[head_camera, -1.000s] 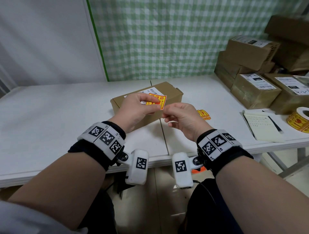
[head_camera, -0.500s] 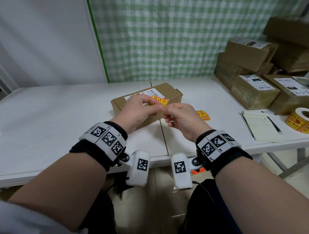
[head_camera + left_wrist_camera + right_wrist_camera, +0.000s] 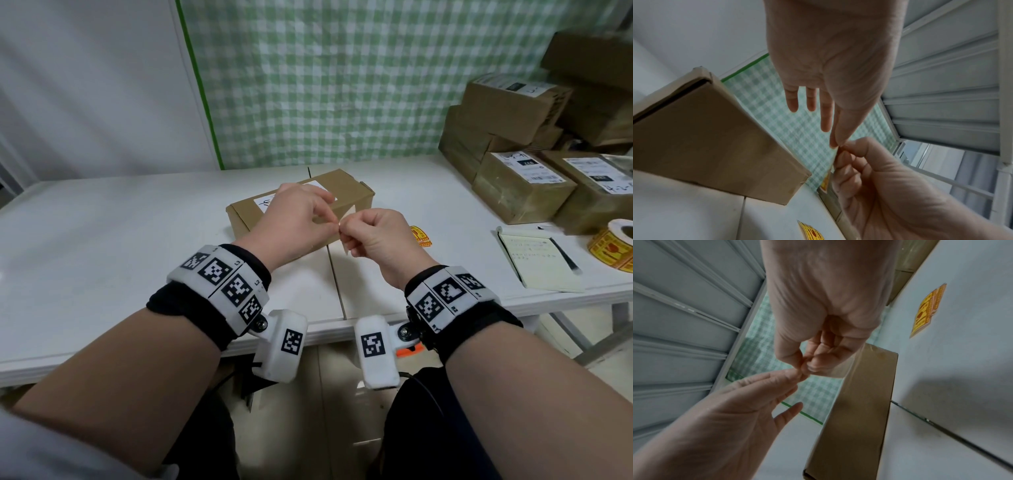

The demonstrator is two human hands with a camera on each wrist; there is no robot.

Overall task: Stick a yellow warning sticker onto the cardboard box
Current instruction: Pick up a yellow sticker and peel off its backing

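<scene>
Head view: both hands are pinching one sticker (image 3: pixel 825 181) edge-on, left hand (image 3: pixel 294 219) and right hand (image 3: pixel 376 236) hiding it. Cardboard box (image 3: pixel 301 202) is lying just beyond them; a loose yellow sticker (image 3: pixel 420 236) is sitting right of the right hand.

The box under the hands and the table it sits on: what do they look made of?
The box looks like plain brown cardboard with a matt finish: dull surface, folded edges, and a white paper label on top. The table looks like a smooth white panel, laminate or plastic perhaps; a seam splits it.

Black wristbands (image 3: pixel 463 308) with white square-coded marker blocks, dark trousers (image 3: pixel 428 431)
</scene>
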